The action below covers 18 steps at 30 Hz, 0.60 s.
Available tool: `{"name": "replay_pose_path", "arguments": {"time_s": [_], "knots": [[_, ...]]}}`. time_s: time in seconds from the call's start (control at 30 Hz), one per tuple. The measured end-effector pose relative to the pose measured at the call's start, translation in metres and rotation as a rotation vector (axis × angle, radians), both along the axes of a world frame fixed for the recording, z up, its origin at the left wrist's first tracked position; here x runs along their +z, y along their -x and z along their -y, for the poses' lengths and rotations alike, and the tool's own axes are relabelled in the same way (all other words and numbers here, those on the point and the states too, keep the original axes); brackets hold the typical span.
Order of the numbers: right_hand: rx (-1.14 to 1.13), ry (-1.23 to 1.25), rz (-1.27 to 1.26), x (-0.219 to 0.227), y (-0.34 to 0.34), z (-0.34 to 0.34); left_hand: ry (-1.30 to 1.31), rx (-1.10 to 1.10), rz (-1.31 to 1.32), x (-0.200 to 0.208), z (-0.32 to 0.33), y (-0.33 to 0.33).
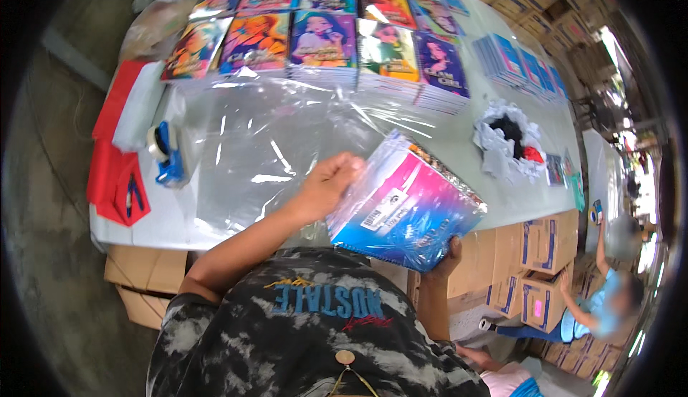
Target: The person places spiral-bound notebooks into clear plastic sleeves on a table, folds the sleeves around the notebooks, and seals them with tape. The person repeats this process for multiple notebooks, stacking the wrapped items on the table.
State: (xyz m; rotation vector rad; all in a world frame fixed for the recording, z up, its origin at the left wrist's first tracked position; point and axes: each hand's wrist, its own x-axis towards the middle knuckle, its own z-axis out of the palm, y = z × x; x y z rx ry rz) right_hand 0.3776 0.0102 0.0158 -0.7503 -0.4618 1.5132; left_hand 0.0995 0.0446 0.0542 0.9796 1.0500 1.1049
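A pack of notebooks (419, 203), pink to blue with a white barcode label, is tilted in front of my chest inside a clear plastic bag (353, 194). Spiral binding runs along its lower edge. My right hand (446, 255) grips the lower right corner, its fingers partly hidden beneath the pack. At the upper left side, my left hand (333, 182) is closed, with its fingertips pinched on the bag's loose edge. Beyond both hands, clear plastic sheeting (276, 128) lies loosely over the white table (193, 232).
Stacks of colourful notebooks (322, 39) fill the far side, with blue stacks (519, 67) to their right. On the left are a blue tape dispenser (168, 157) and a red box (118, 189) holding pens. Crumpled white paper (498, 157) lies right. Cartons (548, 246) and another person (591, 307) are beyond.
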Motion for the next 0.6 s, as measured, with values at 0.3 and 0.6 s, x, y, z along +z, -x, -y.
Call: {"name": "replay_pose_path", "arguments": {"time_s": [0.3,0.6], "knots": [[-0.466,-0.265,1.157,0.055,-0.074,-0.061,-0.026,0.477,-0.453,-0.042,0.031,0.094],[-0.227,-0.821,2.296,-0.059,-0.174,-0.094,0.053,0.518,-0.753,-0.051,0.071,0.091]]}}
